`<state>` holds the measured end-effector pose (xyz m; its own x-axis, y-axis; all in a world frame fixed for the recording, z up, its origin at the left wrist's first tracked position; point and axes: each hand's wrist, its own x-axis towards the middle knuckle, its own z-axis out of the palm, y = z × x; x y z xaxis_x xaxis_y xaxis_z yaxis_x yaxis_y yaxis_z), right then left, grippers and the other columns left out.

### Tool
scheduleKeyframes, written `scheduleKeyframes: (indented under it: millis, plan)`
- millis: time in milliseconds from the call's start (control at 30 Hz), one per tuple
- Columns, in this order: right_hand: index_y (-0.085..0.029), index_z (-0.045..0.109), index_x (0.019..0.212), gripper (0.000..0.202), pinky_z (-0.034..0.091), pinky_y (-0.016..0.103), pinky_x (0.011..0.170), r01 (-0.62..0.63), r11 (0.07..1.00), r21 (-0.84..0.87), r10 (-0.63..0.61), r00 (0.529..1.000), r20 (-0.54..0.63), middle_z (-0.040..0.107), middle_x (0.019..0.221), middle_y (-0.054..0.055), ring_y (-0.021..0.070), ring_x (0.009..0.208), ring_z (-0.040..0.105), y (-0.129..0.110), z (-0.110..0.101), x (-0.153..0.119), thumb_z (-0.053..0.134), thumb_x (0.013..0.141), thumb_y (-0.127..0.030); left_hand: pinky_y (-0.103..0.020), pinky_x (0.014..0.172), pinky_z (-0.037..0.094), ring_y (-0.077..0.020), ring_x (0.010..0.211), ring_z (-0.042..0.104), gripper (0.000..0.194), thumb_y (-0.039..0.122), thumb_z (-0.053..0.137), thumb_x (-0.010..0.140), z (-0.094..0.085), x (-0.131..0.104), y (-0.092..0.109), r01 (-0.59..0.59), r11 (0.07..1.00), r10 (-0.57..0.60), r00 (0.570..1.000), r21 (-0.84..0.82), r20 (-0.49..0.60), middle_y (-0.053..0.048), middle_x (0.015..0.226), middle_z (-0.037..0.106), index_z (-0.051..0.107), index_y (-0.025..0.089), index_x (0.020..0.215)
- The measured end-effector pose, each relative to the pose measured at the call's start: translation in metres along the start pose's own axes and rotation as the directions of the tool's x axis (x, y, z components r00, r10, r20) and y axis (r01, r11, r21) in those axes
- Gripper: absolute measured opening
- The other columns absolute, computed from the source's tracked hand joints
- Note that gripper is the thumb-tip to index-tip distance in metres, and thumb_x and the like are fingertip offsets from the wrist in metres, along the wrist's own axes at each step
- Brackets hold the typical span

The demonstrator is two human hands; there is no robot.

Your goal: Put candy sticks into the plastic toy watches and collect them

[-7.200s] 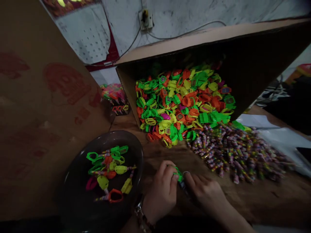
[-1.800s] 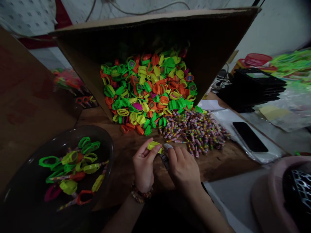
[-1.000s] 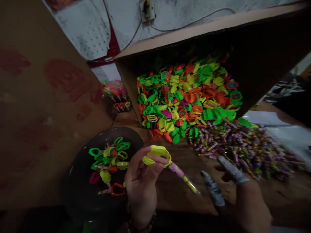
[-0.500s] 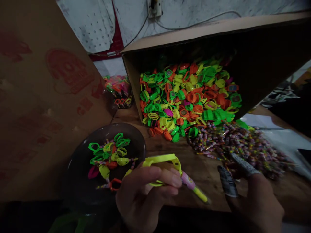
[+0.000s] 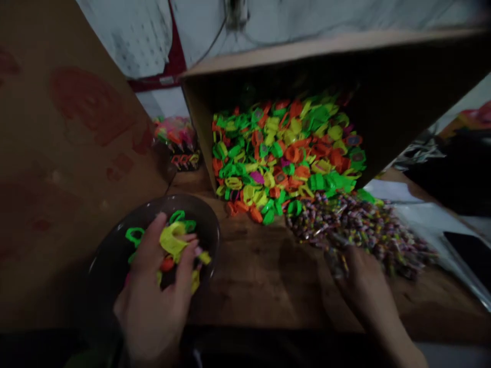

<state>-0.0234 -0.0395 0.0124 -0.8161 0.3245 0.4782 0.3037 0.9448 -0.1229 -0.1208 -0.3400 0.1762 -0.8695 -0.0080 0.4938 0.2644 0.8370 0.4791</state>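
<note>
My left hand [image 5: 157, 286] is over the dark round bowl [image 5: 215, 230], thumb and fingers around a yellow toy watch [image 5: 172, 240]. A pink and yellow candy stick [image 5: 203, 255] points out from the watch's right side. Green, orange and yellow toy watches lie in the bowl below, partly covered by the hand. My right hand [image 5: 360, 276] reaches to the near edge of a heap of wrapped candy sticks [image 5: 383, 230]. Its fingertips are smeared by motion, so whether they grip a stick is unclear.
A cardboard box [image 5: 199, 122] on its side holds many loose toy watches [image 5: 284, 153], some spilling onto the wooden table [image 5: 249, 271]. Another large carton [image 5: 76, 153] stands at left. Packed toys [image 5: 178, 143] sit behind. Clear plastic and a dark flat object [image 5: 468, 260] lie right.
My left hand has moved left and away from me, carrying the yellow watch from above the table to the bowl. My right hand has shifted left at the candy heap. The view has turned slightly.
</note>
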Motion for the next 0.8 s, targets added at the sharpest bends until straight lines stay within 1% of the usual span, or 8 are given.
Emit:
scheduleKeyframes:
  millis: [67, 133, 233, 333, 400, 467, 600, 800]
  plan:
    - [-0.012, 0.058, 0.101, 0.033, 0.049, 0.038, 0.076, 0.142, 0.988, -0.064, -0.145, 0.988, -0.049, 0.064, 0.094, 0.014, 0.0266, 0.085, 0.059, 0.01, 0.03, -0.009, 0.038, 0.075, -0.008, -0.036, 0.051, 0.05, -0.0263, 0.057, 0.065, 0.055, 0.05, 0.046, 0.087, 0.004, 0.015, -0.023, 0.093, 0.922, -0.142, 0.984, 0.376, 0.105, -0.005, 0.069, 0.069, 0.046, 0.021, 0.133]
    - [-0.016, 0.06, 0.106, 0.043, 0.049, 0.034, 0.079, 0.181, 0.976, -0.123, -0.193, 0.976, -0.096, 0.066, 0.102, 0.01, 0.0238, 0.093, 0.061, 0.017, 0.065, -0.012, 0.035, 0.075, -0.001, -0.038, 0.049, 0.048, -0.0283, 0.051, 0.062, 0.048, 0.045, 0.038, 0.088, 0.013, 0.027, -0.04, 0.085, 0.878, -0.169, 0.976, 0.47, 0.138, -0.006, 0.055, 0.064, 0.06, 0.014, 0.118]
    - [-0.019, 0.062, 0.112, 0.053, 0.049, 0.033, 0.079, 0.094, 0.982, -0.161, -0.096, 0.995, 0.0, 0.065, 0.113, 0.009, 0.0236, 0.1, 0.061, 0.015, 0.089, -0.008, 0.033, 0.074, 0.004, -0.042, 0.064, 0.05, -0.0309, 0.071, 0.065, 0.046, 0.038, 0.032, 0.091, 0.031, 0.027, -0.037, -0.07, 0.805, -0.007, 0.992, 0.589, 0.129, -0.015, 0.075, 0.07, 0.065, 0.008, 0.104]
    - [-0.017, 0.063, 0.111, 0.047, 0.048, 0.035, 0.083, 0.022, 0.988, -0.154, 0.009, 0.98, 0.2, 0.062, 0.117, 0.013, 0.0254, 0.1, 0.06, 0.006, 0.073, 0.0, 0.036, 0.079, 0.002, -0.042, 0.084, 0.048, -0.0285, 0.096, 0.062, 0.041, 0.04, 0.04, 0.092, 0.061, 0.007, -0.005, -0.403, 0.848, 0.375, 0.915, 0.345, 0.147, -0.015, 0.102, 0.069, 0.061, 0.011, 0.112]
    - [-0.014, 0.065, 0.104, 0.038, 0.048, 0.035, 0.08, 0.005, 0.989, -0.151, 0.036, 0.962, 0.271, 0.063, 0.11, 0.015, 0.0264, 0.096, 0.06, 0.0, 0.062, 0.009, 0.038, 0.081, 0.0, -0.037, 0.086, 0.047, -0.0229, 0.095, 0.062, 0.031, 0.032, 0.042, 0.093, 0.095, -0.006, 0.017, -0.492, 0.865, 0.452, 0.848, 0.094, 0.277, -0.01, 0.103, 0.068, 0.061, 0.017, 0.113]
    - [-0.013, 0.065, 0.096, 0.033, 0.048, 0.035, 0.076, -0.01, 0.988, -0.153, 0.051, 0.962, 0.269, 0.064, 0.1, 0.016, 0.0274, 0.091, 0.06, -0.005, 0.057, 0.017, 0.038, 0.082, 0.0, -0.036, 0.081, 0.048, -0.0238, 0.092, 0.062, 0.026, 0.028, 0.048, 0.09, 0.136, -0.012, 0.03, -0.353, 0.934, 0.304, 0.864, 0.053, 0.401, -0.009, 0.097, 0.069, 0.063, 0.017, 0.107]
    - [-0.013, 0.063, 0.086, 0.03, 0.046, 0.036, 0.067, 0.008, 0.981, -0.193, 0.024, 0.986, 0.163, 0.064, 0.085, 0.014, 0.0278, 0.079, 0.058, -0.012, 0.059, 0.024, 0.038, 0.08, 0.002, -0.039, 0.074, 0.049, -0.0289, 0.089, 0.062, 0.025, 0.031, 0.052, 0.087, 0.209, 0.004, 0.032, -0.192, 0.978, 0.154, 0.922, 0.075, 0.355, -0.017, 0.093, 0.067, 0.067, 0.012, 0.092]
    - [-0.014, 0.061, 0.099, 0.036, 0.05, 0.037, 0.076, -0.072, 0.997, 0.02, 0.071, 0.996, 0.058, 0.064, 0.1, 0.015, 0.0268, 0.094, 0.059, -0.015, 0.068, 0.012, 0.038, 0.075, 0.0, -0.042, 0.088, 0.047, -0.0274, 0.099, 0.059, 0.016, 0.027, 0.055, 0.085, 0.249, 0.02, 0.019, -0.079, 0.992, 0.105, 0.949, -0.098, 0.298, -0.014, 0.097, 0.062, 0.065, 0.015, 0.08]
